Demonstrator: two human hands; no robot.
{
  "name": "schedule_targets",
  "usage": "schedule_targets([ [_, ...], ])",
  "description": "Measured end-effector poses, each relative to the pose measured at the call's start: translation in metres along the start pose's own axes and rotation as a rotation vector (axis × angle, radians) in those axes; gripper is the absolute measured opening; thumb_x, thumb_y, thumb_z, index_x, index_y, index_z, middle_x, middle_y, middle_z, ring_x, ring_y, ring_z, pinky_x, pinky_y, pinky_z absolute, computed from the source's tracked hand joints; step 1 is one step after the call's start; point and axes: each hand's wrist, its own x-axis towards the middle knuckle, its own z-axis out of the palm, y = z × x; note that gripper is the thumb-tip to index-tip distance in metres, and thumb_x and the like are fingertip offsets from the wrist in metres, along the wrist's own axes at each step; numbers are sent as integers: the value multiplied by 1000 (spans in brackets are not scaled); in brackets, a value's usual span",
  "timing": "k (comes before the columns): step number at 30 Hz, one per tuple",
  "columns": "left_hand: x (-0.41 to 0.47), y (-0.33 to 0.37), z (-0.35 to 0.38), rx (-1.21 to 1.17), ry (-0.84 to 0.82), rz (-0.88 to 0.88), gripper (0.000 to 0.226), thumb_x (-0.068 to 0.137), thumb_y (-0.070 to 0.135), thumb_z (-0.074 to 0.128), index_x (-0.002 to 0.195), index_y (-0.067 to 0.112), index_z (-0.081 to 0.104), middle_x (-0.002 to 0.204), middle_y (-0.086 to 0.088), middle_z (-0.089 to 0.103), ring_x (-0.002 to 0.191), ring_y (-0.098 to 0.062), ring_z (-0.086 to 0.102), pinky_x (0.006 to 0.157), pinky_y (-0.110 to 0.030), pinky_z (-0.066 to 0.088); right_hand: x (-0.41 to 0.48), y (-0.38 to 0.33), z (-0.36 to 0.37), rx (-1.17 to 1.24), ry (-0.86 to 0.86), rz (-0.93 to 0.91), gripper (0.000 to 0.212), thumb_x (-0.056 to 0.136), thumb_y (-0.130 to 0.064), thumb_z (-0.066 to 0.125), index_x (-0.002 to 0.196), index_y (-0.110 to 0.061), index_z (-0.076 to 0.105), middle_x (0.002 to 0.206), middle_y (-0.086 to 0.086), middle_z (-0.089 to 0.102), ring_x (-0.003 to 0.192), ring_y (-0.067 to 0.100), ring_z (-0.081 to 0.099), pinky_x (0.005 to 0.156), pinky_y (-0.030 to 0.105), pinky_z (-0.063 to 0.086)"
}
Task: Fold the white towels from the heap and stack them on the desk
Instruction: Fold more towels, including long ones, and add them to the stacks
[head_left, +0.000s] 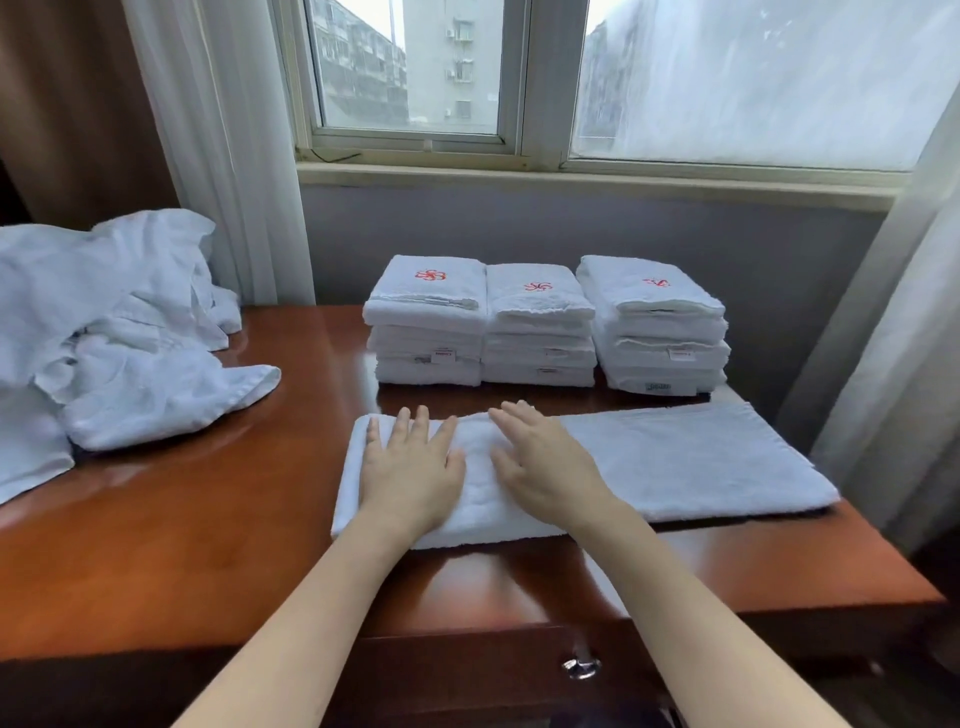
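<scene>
At the near edge of the surface (182, 545), a metal drawer knob (582, 666) shows below. Just beyond, a partly folded towel (675, 457) lies flat towards the right edge. The left hand (410, 467) and right hand (545, 467) press its thicker left end, fingers (420, 423) straight and slightly apart, clamped on nothing. Along the far edge stand three stacks of folded towels (540, 327). The unfolded heap (119, 332) covers the far left corner.

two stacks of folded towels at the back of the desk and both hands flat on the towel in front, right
Not two: the head view shows three, a left stack, middle stack and right stack, at the back of the desk. The left hand and right hand lie flat on the towel in front.
</scene>
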Motion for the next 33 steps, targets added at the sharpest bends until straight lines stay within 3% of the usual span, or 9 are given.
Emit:
schedule_targets([
  [2, 2, -8, -1, -6, -13, -2, 55, 102, 44, 16, 156, 37, 8, 166, -4, 5, 152, -22, -1, 121, -50, -3, 0, 2, 11, 1, -158, 32, 56, 103, -39, 34, 154, -19, 27, 164, 2, 16, 152, 16, 6, 122, 36, 6],
  [4, 4, -18, -3, -7, -18, -16, 56, 102, 48, 16, 156, 39, 7, 166, -5, 3, 152, -24, -2, 122, -48, -2, 3, 4, 19, 15, -154, 50, 61, 101, -47, 32, 156, -23, 20, 166, 1, 9, 152, 14, 1, 123, 35, 0],
  [12, 7, -73, -11, 19, -70, -126, 71, 93, 70, 15, 156, 40, 7, 165, -11, -1, 152, -31, -4, 122, -45, 1, 22, -35, 48, -4, -135, 64, 67, 99, -53, 24, 158, -25, 12, 166, 4, 0, 152, 17, -6, 122, 36, -5],
  [22, 8, -85, -6, 28, -18, -117, 73, 92, 69, 13, 156, 37, 9, 165, -9, 4, 152, -28, 0, 122, -45, 4, 25, -35, 47, 9, -157, 46, 75, 97, -63, 22, 159, -24, 6, 166, -3, -3, 151, 9, -7, 121, 31, -5],
  [25, 8, -82, -9, 49, -42, -110, 68, 93, 66, 13, 156, 39, 8, 165, -9, 4, 152, -27, -2, 122, -47, 1, 21, -26, 41, 11, -150, 50, 74, 98, -62, 21, 159, -22, 8, 166, -3, 1, 151, 9, -3, 123, 31, -3],
  [28, 10, -66, -16, -10, -69, -80, 62, 97, 60, 18, 156, 39, 12, 165, -6, 6, 152, -25, -3, 121, -50, -2, 15, -15, 25, 161, -136, 10, 58, 104, -47, 28, 157, -24, 19, 164, -5, 15, 150, 7, 9, 121, 28, 9],
  [30, 13, -44, -20, -66, -51, -17, 61, 98, 59, 20, 155, 38, 16, 165, -3, 10, 152, -22, 0, 121, -49, -1, 8, -1, 11, 265, -60, 37, 50, 105, -36, 36, 154, -28, 30, 160, -10, 28, 147, 6, 22, 116, 28, 21],
  [33, 16, 3, -22, -144, -1, 119, 61, 100, 59, 22, 155, 35, 20, 165, 0, 13, 152, -19, 2, 122, -46, -1, -4, 29, -11, 214, 89, 157, 48, 101, -25, 43, 149, -26, 40, 152, -7, 43, 138, 13, 39, 109, 31, 34],
])
